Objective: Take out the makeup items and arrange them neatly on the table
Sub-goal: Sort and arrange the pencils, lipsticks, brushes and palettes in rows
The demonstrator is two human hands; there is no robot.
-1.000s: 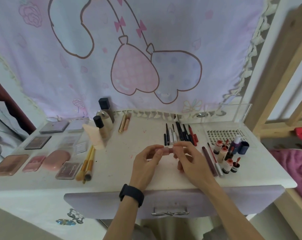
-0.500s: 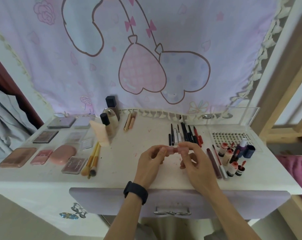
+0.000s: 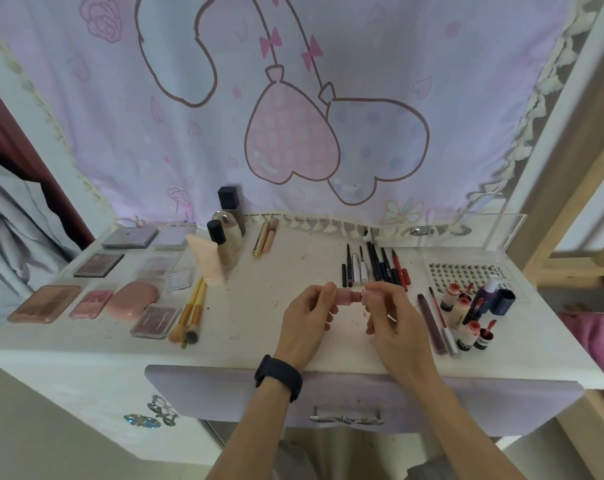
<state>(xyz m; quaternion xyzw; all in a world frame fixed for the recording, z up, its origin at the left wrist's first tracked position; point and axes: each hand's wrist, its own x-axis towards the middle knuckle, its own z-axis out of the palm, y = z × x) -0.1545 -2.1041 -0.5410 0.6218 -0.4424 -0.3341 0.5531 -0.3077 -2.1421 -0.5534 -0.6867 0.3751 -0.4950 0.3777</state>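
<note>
Head camera finds a small pink tube (image 3: 348,295) held level just above the middle of the tabletop (image 3: 255,306). The left hand (image 3: 305,318) pinches one end and the right hand (image 3: 392,315) the other, the fingers (image 3: 329,292) of both clamped on it. Whether its cap is fully seated I cannot tell. It would be best to press the ends together squarely. Then lay the tube down one-handed just beside the long pens (image 3: 435,323), parallel to them. Come in low so the upright little bottles (image 3: 463,317) nearby aren't knocked over.
</note>
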